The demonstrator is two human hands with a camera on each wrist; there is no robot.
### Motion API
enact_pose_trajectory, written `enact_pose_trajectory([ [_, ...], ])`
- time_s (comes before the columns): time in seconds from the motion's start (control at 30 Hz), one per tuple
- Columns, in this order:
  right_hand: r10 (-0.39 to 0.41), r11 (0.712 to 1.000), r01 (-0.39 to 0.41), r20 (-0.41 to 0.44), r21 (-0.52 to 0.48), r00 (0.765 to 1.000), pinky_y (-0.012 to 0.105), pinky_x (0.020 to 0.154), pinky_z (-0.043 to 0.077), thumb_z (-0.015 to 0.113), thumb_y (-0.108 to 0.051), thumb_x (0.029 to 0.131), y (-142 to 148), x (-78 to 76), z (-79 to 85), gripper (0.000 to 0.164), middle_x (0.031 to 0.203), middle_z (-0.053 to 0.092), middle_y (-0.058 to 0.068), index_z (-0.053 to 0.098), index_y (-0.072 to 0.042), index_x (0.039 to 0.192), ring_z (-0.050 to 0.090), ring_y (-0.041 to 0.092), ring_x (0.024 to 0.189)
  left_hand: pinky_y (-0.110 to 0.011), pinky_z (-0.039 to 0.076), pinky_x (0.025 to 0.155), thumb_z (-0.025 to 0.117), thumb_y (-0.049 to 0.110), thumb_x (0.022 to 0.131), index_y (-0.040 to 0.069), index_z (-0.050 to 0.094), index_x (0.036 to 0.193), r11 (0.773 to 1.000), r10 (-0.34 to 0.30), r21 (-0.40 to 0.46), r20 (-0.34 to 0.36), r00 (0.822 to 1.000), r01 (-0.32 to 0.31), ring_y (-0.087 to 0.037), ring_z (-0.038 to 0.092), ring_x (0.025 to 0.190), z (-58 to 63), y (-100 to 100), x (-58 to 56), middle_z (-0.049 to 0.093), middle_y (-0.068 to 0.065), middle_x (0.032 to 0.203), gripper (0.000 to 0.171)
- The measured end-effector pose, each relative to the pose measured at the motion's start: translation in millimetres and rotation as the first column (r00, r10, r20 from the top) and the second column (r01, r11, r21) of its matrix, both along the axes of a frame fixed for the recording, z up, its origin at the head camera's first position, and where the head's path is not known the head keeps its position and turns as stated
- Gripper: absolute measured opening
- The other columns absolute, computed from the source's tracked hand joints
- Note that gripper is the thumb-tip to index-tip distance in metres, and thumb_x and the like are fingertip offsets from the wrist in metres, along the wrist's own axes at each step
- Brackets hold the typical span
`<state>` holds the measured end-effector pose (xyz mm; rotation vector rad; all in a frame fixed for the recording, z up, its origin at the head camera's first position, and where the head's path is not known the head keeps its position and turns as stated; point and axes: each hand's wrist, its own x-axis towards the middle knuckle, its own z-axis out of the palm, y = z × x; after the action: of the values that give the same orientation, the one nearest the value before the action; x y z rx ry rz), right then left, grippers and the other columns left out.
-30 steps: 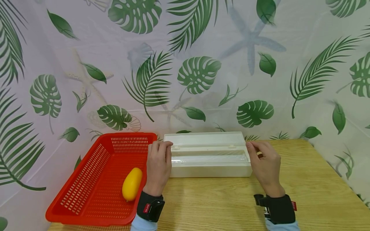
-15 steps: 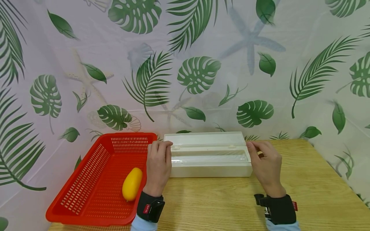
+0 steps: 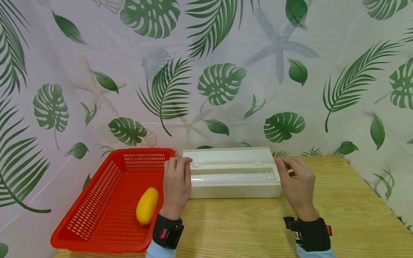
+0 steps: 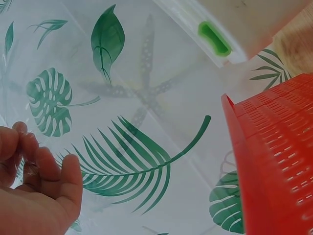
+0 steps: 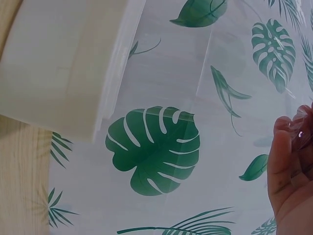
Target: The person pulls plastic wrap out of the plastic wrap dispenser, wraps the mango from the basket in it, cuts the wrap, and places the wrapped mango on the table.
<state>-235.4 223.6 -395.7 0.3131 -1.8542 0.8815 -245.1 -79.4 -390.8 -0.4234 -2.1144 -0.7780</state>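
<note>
A white cling film dispenser box (image 3: 233,191) stands on the table with its lid (image 3: 227,156) raised at the back. Clear cling film (image 5: 298,129) shows as a shiny, crumpled bit at the right fingertips. My left hand (image 3: 176,188), in front of the box's left end, pinches a bit of clear film between thumb and fingers, as the left wrist view shows. At the right end, my right hand (image 3: 298,186) pinches the film too. How far the film spans between both hands is hard to see. A green piece (image 4: 214,39) marks the box's end.
To the left sits a red perforated plastic basket (image 3: 113,211), close beside the left hand and wrist. It contains a yellow mango (image 3: 147,206). Behind the wooden table (image 3: 238,229) hangs a leaf-patterned sheet (image 3: 226,118). The table's right edge slants away at the right.
My right hand has shifted very slightly to the right. The left hand, box, basket and mango look unmoved.
</note>
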Motion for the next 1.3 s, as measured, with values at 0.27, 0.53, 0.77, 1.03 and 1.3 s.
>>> enact_pose_trajectory([
  [0.27, 0.001, 1.000, -0.001, -0.015, -0.016, 1.000, 0.009, 0.052, 0.040, 0.069, 0.000, 0.076, -0.1, 2.0, 2.0, 0.009, 0.075, 0.065, 0.014, 0.071, 0.001, 0.085, 0.055, 0.013, 0.067, -0.035, 0.042, 0.064, 0.057, 0.010, 0.090, 0.006, 0.061, 0.099, 1.000, -0.001, 0.000, -0.012, 1.000, 0.001, -0.024, 0.042, 0.082, 1.1, 0.6, 1.5, 0.054, -0.012, 0.089, 0.011],
  [0.53, 0.012, 1.000, -0.012, -0.032, -0.024, 0.999, 0.009, 0.053, 0.039, 0.069, 0.001, 0.076, -1.8, 3.4, 5.5, 0.009, 0.076, 0.065, 0.015, 0.071, 0.001, 0.085, 0.055, 0.013, 0.067, -0.036, 0.041, 0.064, 0.056, 0.011, 0.090, 0.006, 0.060, 0.100, 1.000, -0.007, 0.005, -0.021, 1.000, 0.007, -0.025, 0.042, 0.081, 3.6, 0.1, 3.1, 0.055, -0.012, 0.090, 0.011],
  [0.77, 0.013, 1.000, -0.015, -0.046, -0.028, 0.999, 0.009, 0.053, 0.039, 0.070, 0.002, 0.074, -1.2, 3.1, 6.2, 0.010, 0.076, 0.065, 0.015, 0.071, 0.001, 0.084, 0.055, 0.013, 0.067, -0.037, 0.041, 0.065, 0.056, 0.011, 0.090, 0.006, 0.060, 0.100, 1.000, -0.010, 0.007, -0.023, 1.000, 0.010, -0.025, 0.041, 0.082, 4.2, -0.8, 3.2, 0.055, -0.012, 0.091, 0.012],
  [1.03, 0.003, 1.000, -0.004, -0.048, -0.027, 0.999, 0.009, 0.054, 0.038, 0.070, 0.002, 0.074, -0.2, 3.2, 6.8, 0.010, 0.075, 0.065, 0.015, 0.071, 0.001, 0.084, 0.055, 0.013, 0.068, -0.037, 0.041, 0.066, 0.056, 0.011, 0.091, 0.006, 0.060, 0.100, 1.000, -0.017, 0.013, -0.032, 0.999, 0.018, -0.025, 0.041, 0.082, 6.5, -0.3, 4.5, 0.055, -0.012, 0.091, 0.012],
  [1.3, 0.004, 1.000, -0.005, -0.045, -0.021, 0.999, 0.009, 0.055, 0.038, 0.070, 0.002, 0.075, -0.4, 4.1, 8.0, 0.010, 0.077, 0.066, 0.015, 0.071, 0.001, 0.085, 0.054, 0.013, 0.066, -0.037, 0.041, 0.065, 0.056, 0.011, 0.090, 0.006, 0.060, 0.101, 1.000, -0.017, 0.014, -0.026, 1.000, 0.018, -0.025, 0.041, 0.083, 6.8, -0.6, 5.7, 0.055, -0.012, 0.091, 0.012],
])
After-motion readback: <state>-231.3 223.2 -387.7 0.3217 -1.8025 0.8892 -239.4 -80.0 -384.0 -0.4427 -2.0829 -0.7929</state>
